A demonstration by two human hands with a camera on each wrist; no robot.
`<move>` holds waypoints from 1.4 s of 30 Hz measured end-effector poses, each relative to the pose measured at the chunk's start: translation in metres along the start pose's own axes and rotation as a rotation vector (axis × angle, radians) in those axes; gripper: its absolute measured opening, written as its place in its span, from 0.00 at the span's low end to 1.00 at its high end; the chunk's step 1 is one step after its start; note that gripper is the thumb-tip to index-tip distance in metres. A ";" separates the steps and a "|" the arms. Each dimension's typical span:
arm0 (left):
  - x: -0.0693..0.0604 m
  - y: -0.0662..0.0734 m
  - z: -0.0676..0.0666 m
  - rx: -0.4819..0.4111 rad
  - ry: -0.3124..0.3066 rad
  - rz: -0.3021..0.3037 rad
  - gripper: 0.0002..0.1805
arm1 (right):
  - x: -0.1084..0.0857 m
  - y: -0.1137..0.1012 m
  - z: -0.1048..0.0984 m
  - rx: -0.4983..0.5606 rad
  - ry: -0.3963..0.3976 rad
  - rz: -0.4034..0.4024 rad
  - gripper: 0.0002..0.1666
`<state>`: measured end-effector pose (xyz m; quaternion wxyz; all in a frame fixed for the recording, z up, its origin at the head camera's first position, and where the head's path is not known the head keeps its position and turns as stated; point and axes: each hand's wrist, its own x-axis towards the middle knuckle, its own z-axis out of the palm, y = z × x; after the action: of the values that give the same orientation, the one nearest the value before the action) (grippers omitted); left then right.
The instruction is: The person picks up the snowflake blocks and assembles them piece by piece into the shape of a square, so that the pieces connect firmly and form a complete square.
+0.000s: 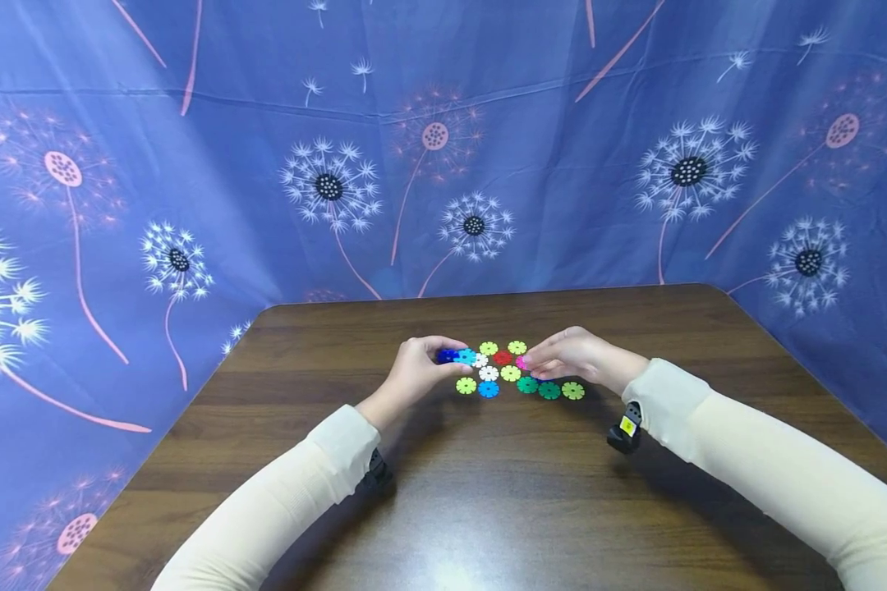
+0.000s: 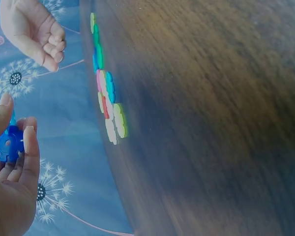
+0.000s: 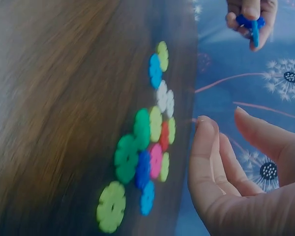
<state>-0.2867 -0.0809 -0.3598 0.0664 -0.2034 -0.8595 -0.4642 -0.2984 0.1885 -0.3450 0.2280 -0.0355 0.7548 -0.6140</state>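
My left hand (image 1: 417, 367) pinches a dark blue notched flower disc (image 2: 9, 143) joined to a light blue one (image 3: 255, 33), raised off the table. The two discs stand at an angle to each other. Over the right side of the loose discs hovers my right hand (image 1: 582, 359), its fingers bent loosely and a gap between thumb and fingertips. Nothing shows between them in the right wrist view. Below it lie a pink disc (image 3: 156, 161), a dark blue disc (image 3: 143, 169) and two green discs (image 3: 126, 158). White discs (image 1: 489, 373) lie nearer the left hand.
Several yellow-green discs (image 1: 572, 391), a red disc (image 1: 503, 358) and a blue disc (image 1: 489, 389) lie flat among the others on the brown wooden table (image 1: 458, 476). Behind the table's far edge hangs a blue dandelion-print cloth (image 1: 547, 164).
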 end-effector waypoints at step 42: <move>-0.002 -0.009 0.006 -0.001 0.001 -0.006 0.17 | -0.017 0.049 -0.039 -0.434 0.187 -0.059 0.26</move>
<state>-0.2879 -0.0812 -0.3708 0.0653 -0.2008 -0.8598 -0.4649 -0.2871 0.2420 -0.3803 0.1262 -0.0486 0.8856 -0.4444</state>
